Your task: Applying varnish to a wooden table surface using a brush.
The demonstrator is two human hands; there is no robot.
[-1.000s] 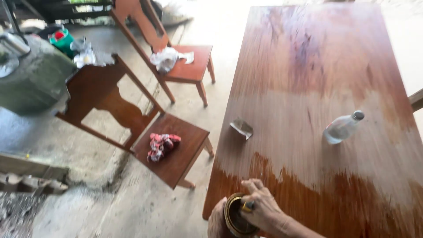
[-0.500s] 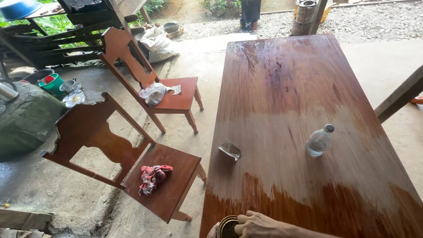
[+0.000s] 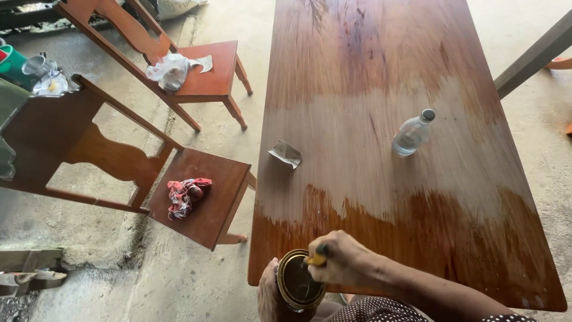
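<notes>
My left hand (image 3: 268,295) wraps around a small round tin (image 3: 297,280) with a gold rim and dark liquid inside, held at the near edge of the long wooden table (image 3: 381,83). My right hand (image 3: 339,259) is closed on a yellow-handled tool (image 3: 314,260), its end dipped into the tin. The table top is glossy red-brown at the near and far ends, with a pale, dull band across the middle. On that band lie a folded grey scrap of sandpaper (image 3: 285,153) and a clear plastic bottle (image 3: 412,133).
Two red-brown wooden chairs stand left of the table: the near chair (image 3: 208,197) carries a red patterned rag (image 3: 186,194), the far chair (image 3: 205,71) a white crumpled cloth (image 3: 170,68). Cans and clutter (image 3: 36,71) sit at far left. A wooden post (image 3: 530,56) leans at right. The floor is concrete.
The view has tilted down and closer. My right hand, which rested over the tin's top, now holds the yellow-handled tool into the tin; my left hand has come into view gripping the tin.
</notes>
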